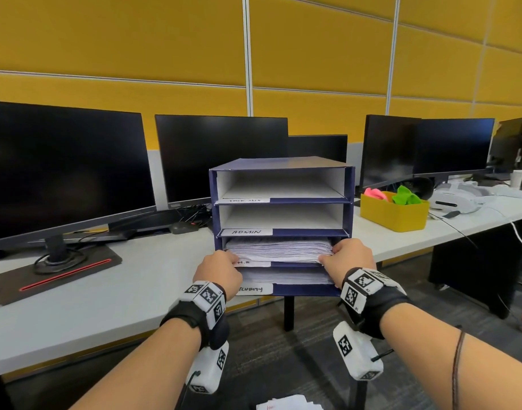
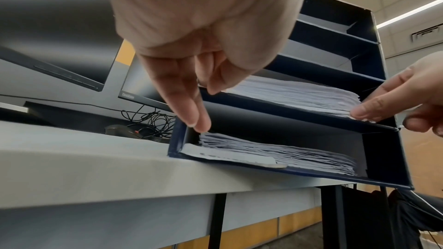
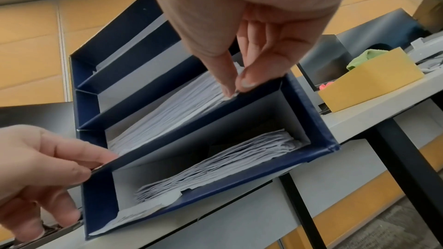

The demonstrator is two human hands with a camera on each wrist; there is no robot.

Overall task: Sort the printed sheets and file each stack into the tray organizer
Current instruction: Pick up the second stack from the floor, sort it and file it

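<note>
A dark blue tray organizer [image 1: 283, 164] with several stacked slots stands at the white desk's front edge. Its two upper slots are bare; one carries the label "ADMIN" [image 1: 246, 232]. A thick stack of printed sheets [image 1: 279, 250] lies in the third slot, and another stack [image 1: 286, 276] fills the bottom slot. My left hand [image 1: 221, 264] is at the third stack's left front corner; the left wrist view shows its thumb touching the paper and its fingers [image 2: 191, 105] straight, pointing down. My right hand [image 1: 342, 255] pinches that stack's right front corner [image 3: 223, 94] between thumb and forefinger.
Dark monitors line the back of the desk [image 1: 120, 291]. Cables and a mouse [image 1: 182, 227] lie left of the organizer. On the right stand a yellow bin [image 1: 394, 220] with pink and green cloths and a white headset [image 1: 457, 199]. Loose papers [image 1: 289, 405] show at the bottom edge.
</note>
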